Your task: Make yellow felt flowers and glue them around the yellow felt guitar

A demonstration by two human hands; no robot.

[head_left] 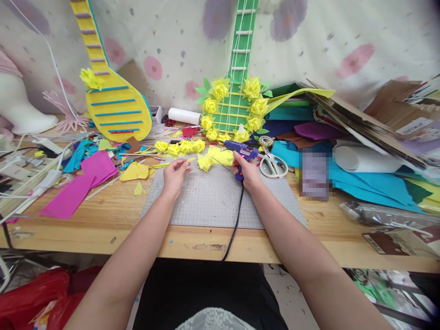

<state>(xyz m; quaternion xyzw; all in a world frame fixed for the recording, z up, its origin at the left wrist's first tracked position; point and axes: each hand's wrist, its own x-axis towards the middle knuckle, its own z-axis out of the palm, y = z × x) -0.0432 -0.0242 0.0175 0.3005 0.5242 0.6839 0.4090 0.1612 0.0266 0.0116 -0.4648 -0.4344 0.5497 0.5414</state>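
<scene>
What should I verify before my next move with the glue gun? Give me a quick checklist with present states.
1. Glue gun held in the right hand: ok.
2. Left hand apart from the gun: ok.
3. Left hand's hold secure: cannot tell; whatever is at its fingers is too small to make out.
4. Black cord off the work surface: not ok; it crosses the grey cutting mat and runs over the front edge of the table.
5. Scissors set down, out of both hands: ok.
6. Gun hot enough: cannot tell.
</scene>
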